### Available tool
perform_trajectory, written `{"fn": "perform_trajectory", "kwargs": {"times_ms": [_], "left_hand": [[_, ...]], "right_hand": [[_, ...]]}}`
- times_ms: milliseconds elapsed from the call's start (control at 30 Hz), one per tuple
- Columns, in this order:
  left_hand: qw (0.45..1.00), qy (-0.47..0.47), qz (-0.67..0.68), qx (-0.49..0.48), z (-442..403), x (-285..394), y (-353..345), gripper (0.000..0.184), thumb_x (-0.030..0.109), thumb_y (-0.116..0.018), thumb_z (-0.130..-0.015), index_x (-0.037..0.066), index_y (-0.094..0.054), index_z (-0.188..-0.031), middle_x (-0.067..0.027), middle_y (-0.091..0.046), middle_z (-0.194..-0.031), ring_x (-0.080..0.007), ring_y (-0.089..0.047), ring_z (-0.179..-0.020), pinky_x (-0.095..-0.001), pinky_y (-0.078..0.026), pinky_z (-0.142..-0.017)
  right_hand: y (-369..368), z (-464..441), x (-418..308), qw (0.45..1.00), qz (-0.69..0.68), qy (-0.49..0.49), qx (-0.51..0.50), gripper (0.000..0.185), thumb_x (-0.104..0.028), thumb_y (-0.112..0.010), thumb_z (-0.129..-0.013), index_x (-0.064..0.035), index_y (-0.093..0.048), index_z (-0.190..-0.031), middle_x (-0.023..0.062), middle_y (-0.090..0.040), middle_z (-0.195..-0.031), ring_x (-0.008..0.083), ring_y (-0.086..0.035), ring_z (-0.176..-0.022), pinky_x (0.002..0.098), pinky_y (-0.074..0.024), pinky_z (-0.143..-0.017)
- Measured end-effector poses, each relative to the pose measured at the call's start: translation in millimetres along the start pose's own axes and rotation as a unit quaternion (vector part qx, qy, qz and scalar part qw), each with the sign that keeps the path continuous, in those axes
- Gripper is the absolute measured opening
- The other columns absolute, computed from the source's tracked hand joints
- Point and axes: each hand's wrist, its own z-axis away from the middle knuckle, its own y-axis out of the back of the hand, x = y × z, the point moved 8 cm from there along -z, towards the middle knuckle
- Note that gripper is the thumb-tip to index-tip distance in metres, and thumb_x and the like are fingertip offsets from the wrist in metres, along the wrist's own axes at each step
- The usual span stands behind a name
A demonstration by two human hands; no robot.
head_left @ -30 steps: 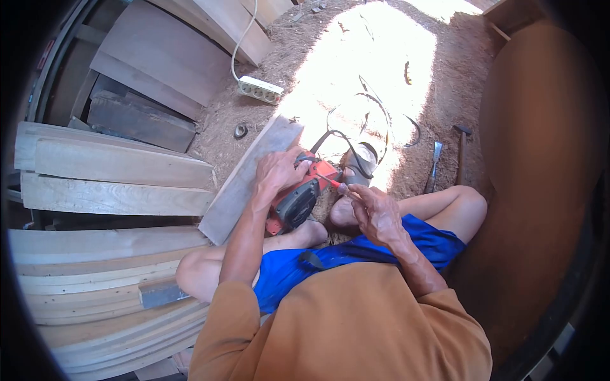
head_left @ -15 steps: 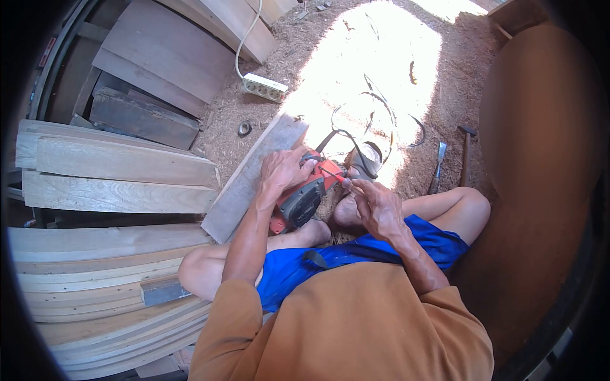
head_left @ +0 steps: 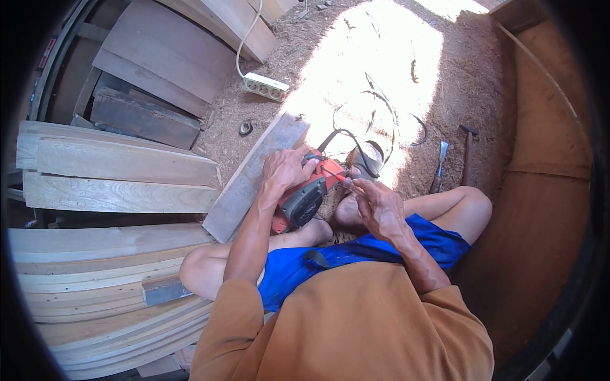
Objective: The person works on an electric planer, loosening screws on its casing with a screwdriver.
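A red and black electric planer (head_left: pixel 304 202) rests tilted by my crossed legs, beside a wooden board (head_left: pixel 244 184) on the ground. My left hand (head_left: pixel 284 170) is closed around the planer's upper part near its handle. Pinched in the fingers of my right hand (head_left: pixel 379 207) is a thin screwdriver (head_left: pixel 335 176), its shaft pointing to the red end of the planer. The tip appears to touch the red housing, though the exact contact spot is too small to make out. A black cord (head_left: pixel 337 132) runs from the planer past my foot.
Stacked planks (head_left: pixel 121 197) fill the left side. A white power strip (head_left: pixel 265 87) and a dark ring-shaped roll (head_left: pixel 245 128) lie on the sawdust-covered ground. A chisel (head_left: pixel 439 166) and a hammer (head_left: pixel 468 152) lie beyond my right knee. A brown wooden panel (head_left: pixel 540 222) stands at right.
The large blurred brown shape at the right has gone from view, uncovering the wooden panel. Both hands, the screwdriver and the planer stay nearly in place.
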Motion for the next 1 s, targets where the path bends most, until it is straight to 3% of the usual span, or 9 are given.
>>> {"fn": "perform_trajectory", "kwargs": {"times_ms": [400,700,1000], "left_hand": [[1.0,0.005,-0.006,-0.004,-1.4,-0.5,-2.4,0.045,0.05,-0.067,-0.094,0.026,-0.071,-0.132,-0.0182,-0.079,-0.099,-0.0414,-0.075,-0.1,-0.0543,-0.058,-0.09],[0.999,0.008,-0.042,-0.015,-0.3,7.1,-4.2,0.055,0.058,-0.076,-0.085,0.022,-0.072,-0.126,-0.0129,-0.08,-0.107,-0.038,-0.076,-0.105,-0.0538,-0.058,-0.089],[1.0,0.018,-0.016,-0.003,-2.5,2.7,-5.0,0.046,0.053,-0.071,-0.088,0.025,-0.073,-0.124,-0.0158,-0.08,-0.099,-0.0413,-0.075,-0.1,-0.0539,-0.058,-0.089]], "right_hand": [[-4.6,1.4,7.0,1.0,-0.015,-0.006,0.002,0.034,-0.015,-0.068,-0.095,-0.0163,-0.07,-0.128,0.0173,-0.064,-0.084,0.0404,-0.067,-0.076,0.0525,-0.0525,-0.067],[-2.1,1.7,1.6,1.0,-0.003,0.0,-0.003,0.034,-0.012,-0.067,-0.095,-0.0188,-0.07,-0.128,0.0169,-0.062,-0.082,0.0402,-0.067,-0.077,0.0523,-0.0527,-0.068],[-18.9,0.5,12.8,0.987,0.038,-0.125,-0.089,0.036,-0.015,-0.068,-0.094,-0.0057,-0.059,-0.128,0.0238,-0.071,-0.096,0.0476,-0.071,-0.091,0.0587,-0.0548,-0.077]]}}
